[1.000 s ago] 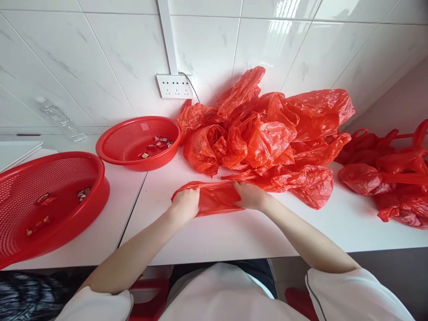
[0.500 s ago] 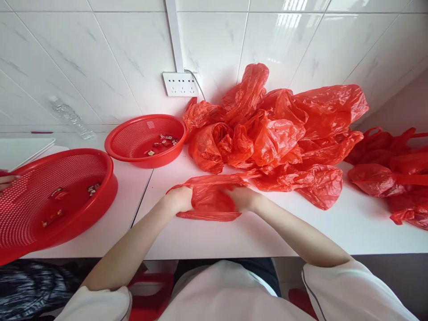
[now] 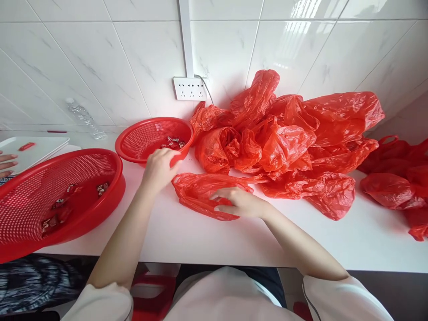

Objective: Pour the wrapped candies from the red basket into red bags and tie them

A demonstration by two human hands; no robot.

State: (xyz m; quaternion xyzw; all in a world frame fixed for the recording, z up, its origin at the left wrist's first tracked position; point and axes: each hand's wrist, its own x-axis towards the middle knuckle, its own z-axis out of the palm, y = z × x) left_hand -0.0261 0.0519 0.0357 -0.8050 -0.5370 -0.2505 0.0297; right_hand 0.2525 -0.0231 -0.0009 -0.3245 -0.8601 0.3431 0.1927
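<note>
My left hand (image 3: 159,168) is at the near rim of the small red plastic basket (image 3: 130,149), fingers bent over the edge and thumb low on the outside. Its fingertips are partly hidden. Small wrapped pieces (image 3: 174,142) lie inside that basket. In front of me a thin red plastic bag (image 3: 194,191) rests on its side on the white table, its mouth loosely spread. Over the bag's near right part is my right hand (image 3: 239,203), fingers apart and palm turned to the left, touching or just above the film.
Crumpled red bags (image 3: 284,138) are heaped against the tiled wall, with more bags (image 3: 394,183) at far right. A larger red basket (image 3: 110,200) holds small packets at left. Behind it are a white tray (image 3: 47,145), a clear bottle (image 3: 85,118) and another person's hand (image 3: 6,165).
My left hand has left the bag and moved to the small basket's rim. My right hand has come out of the bag's opening and spread over it. More packets show in the large basket.
</note>
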